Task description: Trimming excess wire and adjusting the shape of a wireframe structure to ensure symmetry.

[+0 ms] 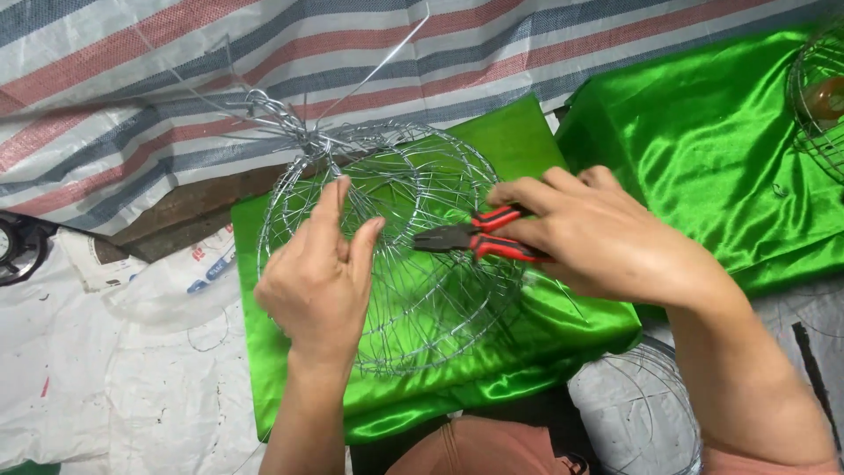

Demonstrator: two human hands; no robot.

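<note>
I see the wire frame (pixel 396 251) resting on the folded cloth (pixel 527 343). My left hand (pixel 318 280) grips the frame's left side; my right hand (pixel 602 237), at its right, holds pliers (pixel 470 239) over it. A tarp (pixel 176 79) lies behind the frame, another cloth (pixel 703 158) to its right.

I see 2 bare forearms reaching forward. My left hand (pixel 318 280) stands upright, fingers raised and pinched together; my right hand (pixel 598 236) lies knuckles-up, fingers curled closed.
</note>
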